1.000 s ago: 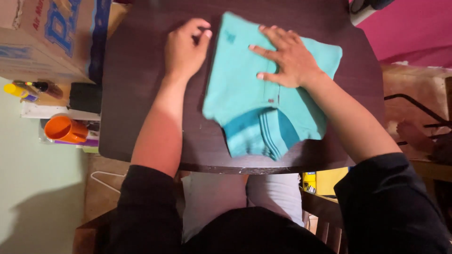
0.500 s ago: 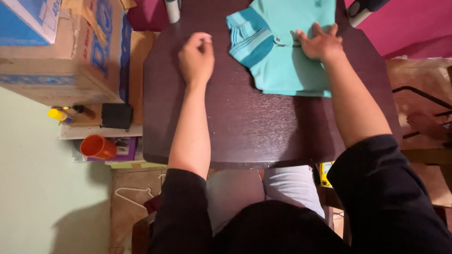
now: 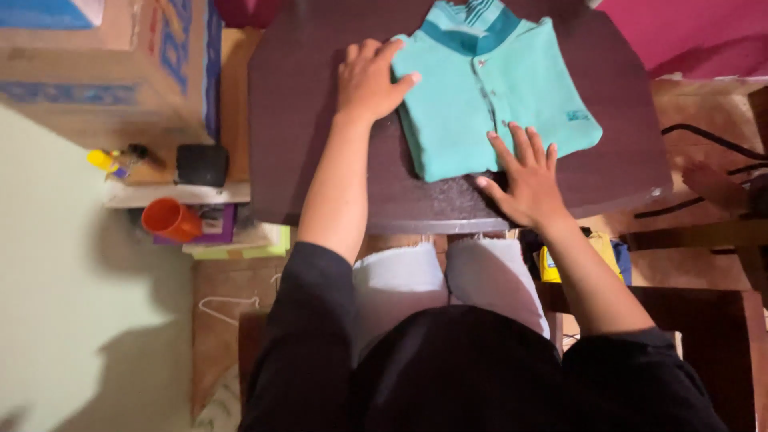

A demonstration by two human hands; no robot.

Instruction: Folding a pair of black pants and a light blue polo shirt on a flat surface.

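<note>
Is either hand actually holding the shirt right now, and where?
Nothing is gripped. The left hand lies flat on the left edge of the folded shirt; the right hand rests open on its near edge, palm over the table.

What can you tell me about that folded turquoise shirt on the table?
The turquoise polo shirt lies flat, folded into a neat rectangle, on the dark wooden table. It looks like soft knit fabric, with a darker striped collar at the far end, a buttoned placket and a small chest emblem. The left hand presses its left edge; the right hand rests on its near edge.
</note>
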